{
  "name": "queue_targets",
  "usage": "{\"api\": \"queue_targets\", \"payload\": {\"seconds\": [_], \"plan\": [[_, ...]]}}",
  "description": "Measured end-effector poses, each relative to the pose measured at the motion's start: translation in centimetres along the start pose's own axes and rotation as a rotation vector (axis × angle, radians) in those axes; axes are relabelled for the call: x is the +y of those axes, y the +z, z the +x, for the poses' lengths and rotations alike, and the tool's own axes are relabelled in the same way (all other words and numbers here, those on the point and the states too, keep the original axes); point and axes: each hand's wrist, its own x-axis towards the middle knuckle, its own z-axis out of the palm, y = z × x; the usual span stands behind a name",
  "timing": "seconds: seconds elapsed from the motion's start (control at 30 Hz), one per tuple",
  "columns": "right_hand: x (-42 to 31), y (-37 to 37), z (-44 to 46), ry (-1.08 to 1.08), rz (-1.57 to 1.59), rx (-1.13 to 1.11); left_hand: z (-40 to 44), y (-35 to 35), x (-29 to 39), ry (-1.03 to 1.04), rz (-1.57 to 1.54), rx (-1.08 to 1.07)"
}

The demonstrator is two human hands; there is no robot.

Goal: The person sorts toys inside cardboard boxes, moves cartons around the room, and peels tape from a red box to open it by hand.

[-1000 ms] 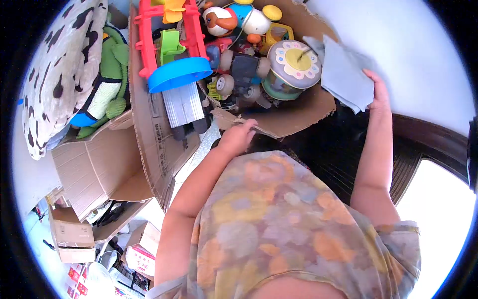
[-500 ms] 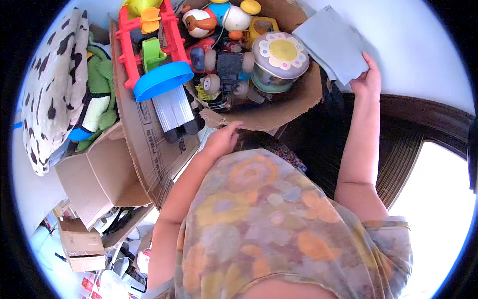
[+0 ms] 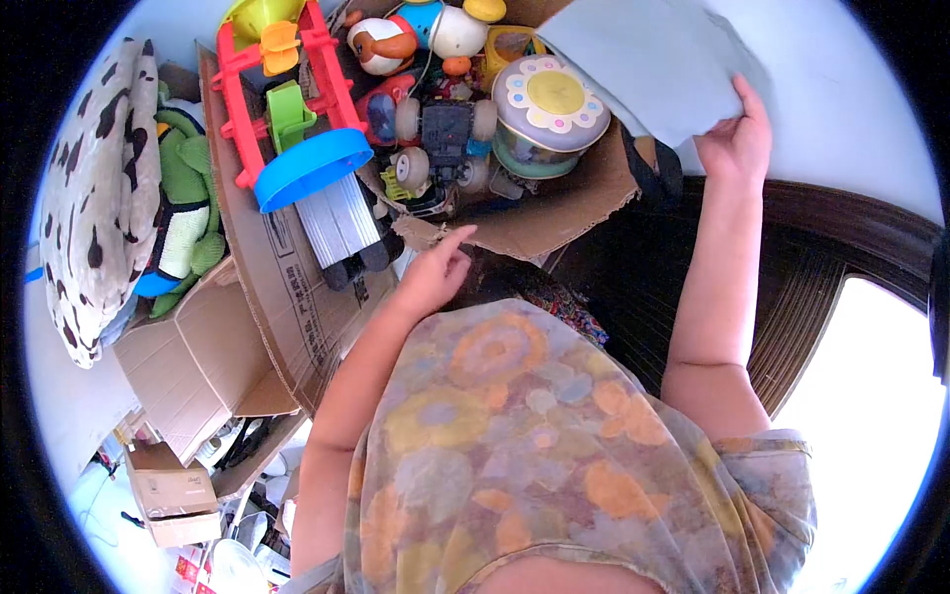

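A flat grey-blue sheet [image 3: 653, 59] hangs from my right hand [image 3: 734, 144], pinched at its lower right corner beside the wall. Whether it is cloth or something stiffer I cannot tell. It overlaps the back right rim of a cardboard box [image 3: 554, 223] full of toys. My left hand [image 3: 435, 272] is by the near flap of that box, index finger stretched out and the other fingers loosely bent, with nothing seen in it. Inside the box lie a lidded toy drum [image 3: 549, 109] with a flower top, an upturned toy car [image 3: 445, 129] and a duck-like toy [image 3: 460, 30].
Left of the toys stands a red toy frame [image 3: 237, 119] with a blue ring [image 3: 315, 170]. A spotted blanket [image 3: 99, 198] and a green plush toy [image 3: 188, 188] sit farther left. Below are an open carton [image 3: 223, 337] and a small box [image 3: 173, 495]. Dark wooden furniture [image 3: 633, 287] is at right.
My right hand has moved slightly up with the sheet, which now reaches farther over the box and shows larger. My left index finger has straightened near the flap. The view has shifted a little.
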Motion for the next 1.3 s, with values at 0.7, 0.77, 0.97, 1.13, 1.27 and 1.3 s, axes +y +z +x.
{"api": "queue_targets", "payload": {"seconds": [0.7,0.77,0.97,1.13,1.27,1.3], "plan": [[5.5,11.3,-0.7,0.502,-0.4,-0.717,3.6,-13.4,12.0,0.55,0.569,0.78],[5.7,11.4,-1.8,0.389,-0.477,-0.845,3.2,-13.8,11.6,0.365,0.371,0.779],[9.8,10.8,-2.2,-0.607,-1.151,-1.136,2.1,-14.5,11.1,0.071,-0.222,0.718],[10.9,12.3,-1.0,-0.798,-1.227,-1.113,1.6,-14.8,11.2,0.081,-0.426,0.607],[10.8,13.2,-0.3,-0.84,-1.24,-1.134,0.8,-15.4,11.6,0.041,-0.541,0.582],[10.6,13.3,-0.2,-0.765,-1.219,-1.152,0.7,-15.5,11.6,0.051,-0.531,0.597]]}}
